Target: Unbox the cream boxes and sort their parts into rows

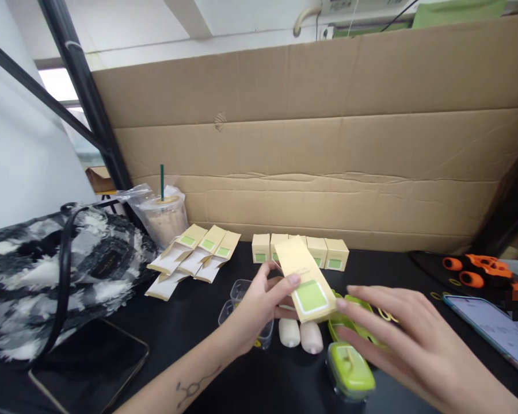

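Note:
My left hand point(265, 302) grips a pale yellow cardboard box point(300, 261) with a green square on its front, thumb on the face and fingers behind. My right hand point(406, 333) is open with fingers stretched out; a fingertip is by the box's lower right corner, and I cannot tell if it touches. Below the box lie a white rounded piece point(289, 333) and a pinkish rounded piece point(311, 338). Clear plastic containers point(227, 310) are partly hidden by my left arm. A small green-lidded container point(352, 371) and green lids point(334, 330) are near my right hand.
Several standing boxes point(336, 256) line the back. Flattened boxes point(196, 253) overlap at left, before a bagged iced drink point(166, 221). A fluffy bag point(99, 270) and dark tablet point(88, 365) occupy the left; a phone point(492, 328) and orange-wheeled toy point(479, 270) the right.

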Motion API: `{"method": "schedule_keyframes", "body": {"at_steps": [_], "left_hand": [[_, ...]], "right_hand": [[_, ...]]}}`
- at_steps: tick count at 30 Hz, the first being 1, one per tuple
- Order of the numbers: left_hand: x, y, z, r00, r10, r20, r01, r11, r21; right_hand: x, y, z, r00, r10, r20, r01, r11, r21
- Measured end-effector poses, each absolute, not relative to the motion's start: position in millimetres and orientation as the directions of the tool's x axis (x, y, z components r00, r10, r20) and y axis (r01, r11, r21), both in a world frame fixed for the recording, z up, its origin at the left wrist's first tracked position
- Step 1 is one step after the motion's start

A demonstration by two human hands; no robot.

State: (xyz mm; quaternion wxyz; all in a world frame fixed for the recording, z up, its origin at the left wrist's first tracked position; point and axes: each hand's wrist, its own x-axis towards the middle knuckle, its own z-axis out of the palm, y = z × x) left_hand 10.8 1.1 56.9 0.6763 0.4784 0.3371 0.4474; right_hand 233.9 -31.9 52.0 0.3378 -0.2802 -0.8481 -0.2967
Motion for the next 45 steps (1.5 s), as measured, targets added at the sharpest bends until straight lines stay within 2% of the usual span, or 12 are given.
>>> {"method": "schedule_keyframes", "body": {"at_steps": [1, 3, 6, 12, 22, 27, 34, 41, 45], "left_hand": [[12, 0, 57, 0.407, 0.912, -0.050, -0.290, 0.181, 0.940], [14, -2, 57, 0.462, 0.882, -0.096, -0.295, 0.255, 0.921], [16, -4, 57, 0.479, 0.867, -0.136, -0.292, 0.304, 0.907], [16, -4, 58, 0.457, 0.882, -0.112, -0.298, 0.271, 0.915], [15, -4, 59, 0.441, 0.888, -0.128, -0.263, 0.264, 0.928], [15, -4, 58, 0.459, 0.883, -0.095, -0.288, 0.249, 0.925], [18, -7, 52, 0.384, 0.920, -0.076, -0.223, 0.172, 0.959], [18, -8, 55, 0.489, 0.868, -0.083, -0.243, 0.227, 0.943], [18, -7, 49, 0.447, 0.893, -0.045, -0.245, 0.171, 0.954]], "right_hand": [[234, -32, 54, -0.663, 0.217, 0.717, 0.644, 0.654, 0.397], [235, -32, 56, -0.720, 0.193, 0.667, 0.612, 0.628, 0.480], [233, -33, 55, -0.704, 0.215, 0.677, 0.635, 0.618, 0.464], [225, -32, 45, -0.633, 0.166, 0.756, 0.677, 0.592, 0.437], [220, -34, 49, -0.674, 0.071, 0.735, 0.641, 0.551, 0.534], [215, -32, 55, -0.666, 0.047, 0.744, 0.599, 0.628, 0.497], [220, -28, 50, -0.705, 0.019, 0.709, 0.498, 0.726, 0.475], [220, -27, 44, -0.669, 0.015, 0.743, 0.536, 0.702, 0.468], [220, -26, 45, -0.708, -0.015, 0.706, 0.498, 0.698, 0.514]]}}
